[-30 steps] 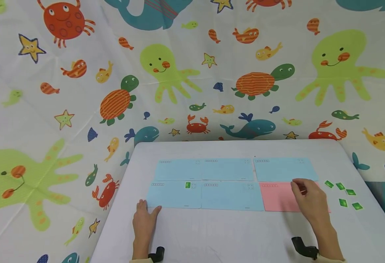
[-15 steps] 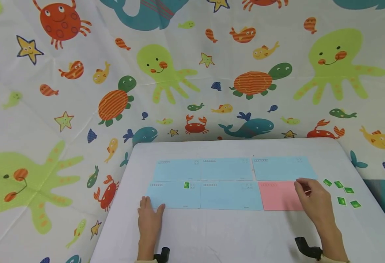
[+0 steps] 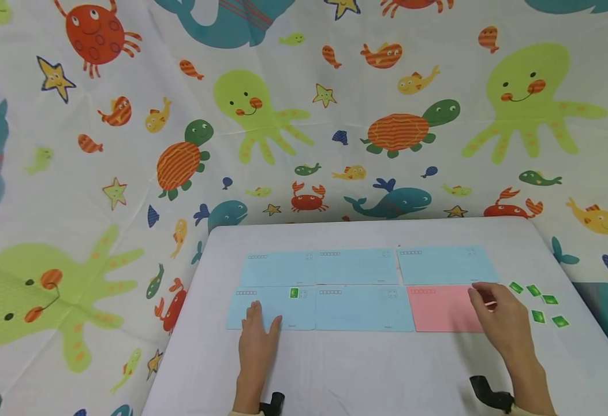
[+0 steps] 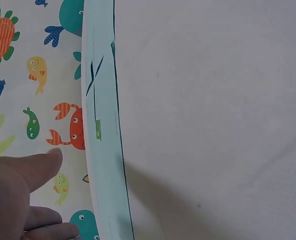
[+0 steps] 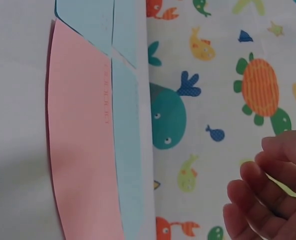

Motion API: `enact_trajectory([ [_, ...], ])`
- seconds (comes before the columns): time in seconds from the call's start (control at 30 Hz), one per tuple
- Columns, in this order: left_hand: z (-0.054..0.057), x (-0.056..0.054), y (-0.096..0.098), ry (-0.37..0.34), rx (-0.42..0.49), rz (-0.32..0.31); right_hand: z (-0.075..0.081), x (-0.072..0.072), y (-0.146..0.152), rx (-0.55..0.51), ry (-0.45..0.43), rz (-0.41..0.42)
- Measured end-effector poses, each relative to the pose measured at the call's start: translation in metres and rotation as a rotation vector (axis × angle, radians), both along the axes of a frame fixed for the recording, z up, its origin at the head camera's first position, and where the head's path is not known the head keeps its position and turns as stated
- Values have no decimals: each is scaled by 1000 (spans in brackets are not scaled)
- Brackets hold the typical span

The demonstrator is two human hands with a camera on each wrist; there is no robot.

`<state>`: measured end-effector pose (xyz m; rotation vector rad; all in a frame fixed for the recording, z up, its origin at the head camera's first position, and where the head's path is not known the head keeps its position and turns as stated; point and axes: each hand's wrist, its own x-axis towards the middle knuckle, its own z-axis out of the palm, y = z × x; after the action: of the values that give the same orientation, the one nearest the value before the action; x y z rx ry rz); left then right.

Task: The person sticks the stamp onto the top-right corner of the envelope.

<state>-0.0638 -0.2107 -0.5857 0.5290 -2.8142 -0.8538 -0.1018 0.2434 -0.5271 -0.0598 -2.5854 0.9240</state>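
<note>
Since the earlier frames our left hand [image 3: 258,342] has slid right and forward, from the table [image 3: 366,370] beside the stamped blue envelope [image 3: 272,307] onto that envelope's near edge, where it rests flat with fingers straight and grips nothing. Our right hand [image 3: 500,323] has hardly shifted: it sits over the right end of the pink envelope [image 3: 441,308], fingers curled, and the right wrist view shows a thin pale-green sliver pinched between the fingertips [image 5: 267,185]; we cannot tell what it is. Five loose green stamps [image 3: 539,316] lie at 3 o'clock from the pink envelope, just beside our right hand. Four more blue envelopes [image 3: 357,267] fill the grid.
</note>
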Motion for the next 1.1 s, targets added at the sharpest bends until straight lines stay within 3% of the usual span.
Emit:
enact_trajectory([
  [0.43, 4, -3, 20, 13, 11, -75, 3, -1, 1, 17, -35, -5],
  [0.67, -3, -6, 29, 2, 29, -140, 4, -1, 2, 26, -55, -13],
  [1.1, -7, -7, 44, -10, 39, -201, 3, 0, 1, 38, -95, -30],
])
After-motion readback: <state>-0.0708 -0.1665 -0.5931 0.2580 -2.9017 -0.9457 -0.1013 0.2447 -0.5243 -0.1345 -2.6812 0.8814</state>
